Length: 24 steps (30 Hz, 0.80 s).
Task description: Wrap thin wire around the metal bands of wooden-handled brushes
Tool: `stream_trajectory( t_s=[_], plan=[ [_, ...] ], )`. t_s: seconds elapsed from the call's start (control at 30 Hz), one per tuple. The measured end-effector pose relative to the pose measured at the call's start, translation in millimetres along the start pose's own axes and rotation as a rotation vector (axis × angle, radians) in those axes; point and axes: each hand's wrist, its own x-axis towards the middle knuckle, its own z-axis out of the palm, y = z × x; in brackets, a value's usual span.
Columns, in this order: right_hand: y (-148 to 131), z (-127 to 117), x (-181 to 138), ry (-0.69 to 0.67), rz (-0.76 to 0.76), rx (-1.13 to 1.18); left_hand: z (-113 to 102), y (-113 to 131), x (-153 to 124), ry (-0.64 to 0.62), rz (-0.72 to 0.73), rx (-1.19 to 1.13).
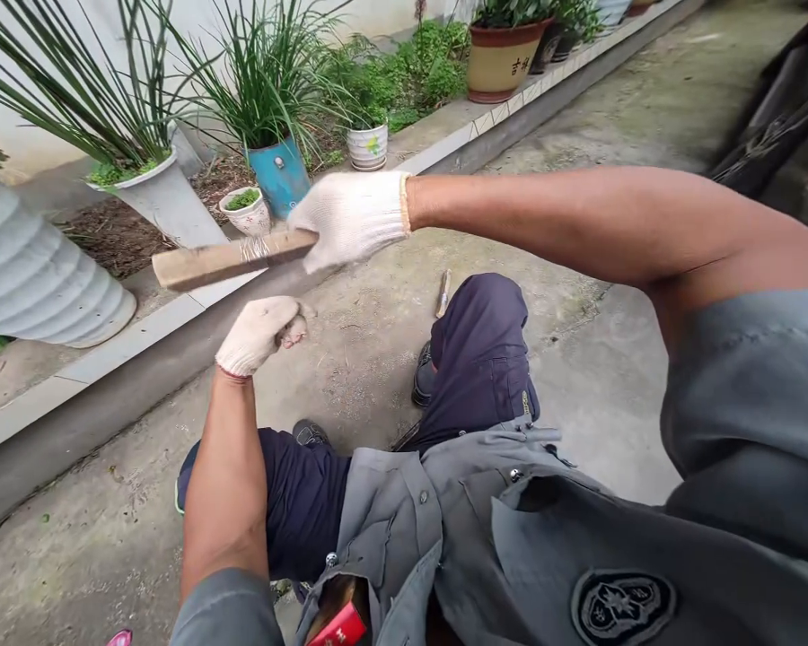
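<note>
My right hand [354,215], in a white knit glove, is wrapped round one end of a wooden stick [206,265]. The stick points left over the low ledge, and thin wire [254,248] is wound round it partway along. Below the stick, apart from it, is my left hand [262,334] in a matching glove. Its fingers are curled closed, with stained fingertips; whether anything is inside them is hidden. On the concrete by my knee lies a small light-coloured object like a tool handle [443,292], partly hidden.
A tiled ledge [168,323] runs diagonally beside me. Behind it stand a ribbed white pot [40,269], a blue container [279,177], small white pots [367,148] and a brown-rimmed yellow pot [505,63]. A red packet [340,625] shows in my pocket.
</note>
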Motion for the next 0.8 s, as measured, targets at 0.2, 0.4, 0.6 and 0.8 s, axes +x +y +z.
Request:
stream_trajectory(
  t_s=[0.2,0.4,0.6,0.8],
  plan=[
    [5,10,1,-0.066,-0.094,-0.264,-26,-23,10,0.121,-0.052,0.029],
    [-33,12,1,-0.173,-0.222,-0.337,-40,-19,1,0.131,-0.109,0.017],
    [-49,17,11,-0.196,-0.321,-0.301,-37,3,-25,0.100,-0.132,0.118],
    [-37,8,10,-0.060,-0.190,-0.276,-44,10,-36,0.213,-0.038,0.056]
  ],
)
